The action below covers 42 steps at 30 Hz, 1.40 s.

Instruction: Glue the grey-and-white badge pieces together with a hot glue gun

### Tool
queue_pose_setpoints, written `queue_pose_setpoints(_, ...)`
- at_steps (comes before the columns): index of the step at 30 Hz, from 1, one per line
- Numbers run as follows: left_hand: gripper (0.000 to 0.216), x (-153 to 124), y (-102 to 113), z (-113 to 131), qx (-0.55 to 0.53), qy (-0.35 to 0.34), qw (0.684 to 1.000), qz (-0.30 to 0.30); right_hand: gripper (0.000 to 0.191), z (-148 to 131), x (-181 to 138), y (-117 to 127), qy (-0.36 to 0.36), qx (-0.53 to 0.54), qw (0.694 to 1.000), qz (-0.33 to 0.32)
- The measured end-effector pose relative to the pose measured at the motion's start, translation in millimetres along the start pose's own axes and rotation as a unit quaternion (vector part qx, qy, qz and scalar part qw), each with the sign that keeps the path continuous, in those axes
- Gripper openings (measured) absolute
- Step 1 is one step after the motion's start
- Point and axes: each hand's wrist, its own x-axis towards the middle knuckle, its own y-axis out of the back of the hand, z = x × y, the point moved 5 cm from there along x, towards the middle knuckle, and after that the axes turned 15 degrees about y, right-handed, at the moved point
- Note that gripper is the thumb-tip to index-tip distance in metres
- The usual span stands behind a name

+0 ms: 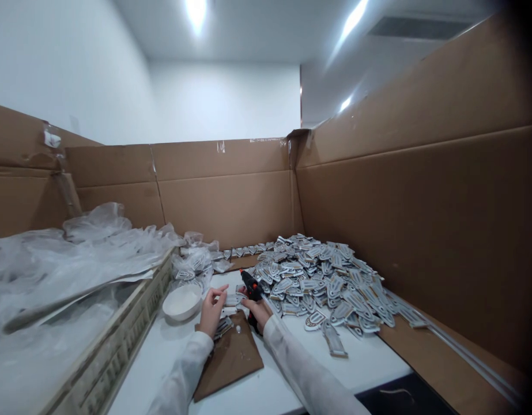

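My right hand (pixel 259 314) is wrapped round a black hot glue gun (pixel 251 285) with an orange tip. The gun's nozzle points up and away from me, and part of its handle shows below the hand. To its left, my left hand (pixel 211 311) has its fingers drawn together in a pinch; what lies in them is too small to make out. A pale grey and white flat piece (pixel 231 300) sits between the two hands, close to the fingertips of both. Below them a brown cardboard sheet (pixel 231 369) carries a small white blob (pixel 238 329) and a few pieces.
A big heap of grey-white badge-like pieces (pixel 321 276) covers the right of the white table (pixel 287 363). Left stand a white bowl (pixel 181 303) and a plastic crate (pixel 119 346) with clear bags (pixel 84 253). Cardboard walls (pixel 226 196) enclose the table.
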Motion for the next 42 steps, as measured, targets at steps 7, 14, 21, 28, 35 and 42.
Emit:
queue_pose_setpoints(7,0.032,4,11,-1,0.04,-0.028,0.995,0.091,0.023,-6,-1,0,0.001,0.017,1.0,-0.002)
queue_pose_setpoints(14,0.031,-6,-1,10,0.118,-0.121,0.982,0.078,0.02,-13,-2,0,-0.009,0.007,1.0,0.003)
queue_pose_setpoints(21,0.02,-11,-3,8,0.185,-0.193,0.957,0.111,0.025,-4,-3,-2,-0.042,0.035,0.999,-0.005)
queue_pose_setpoints(28,0.014,-9,-4,3,0.148,-0.168,0.97,0.092,0.022,-4,-3,-1,-0.024,0.058,0.998,-0.007)
queue_pose_setpoints(35,0.028,-6,-16,-8,0.139,-0.053,0.988,-0.047,0.027,0,0,1,-0.017,0.083,0.996,0.016)
queue_pose_setpoints(42,0.031,-11,-23,-6,0.137,-0.04,0.982,-0.123,0.031,-7,2,5,-0.008,0.025,0.999,0.032)
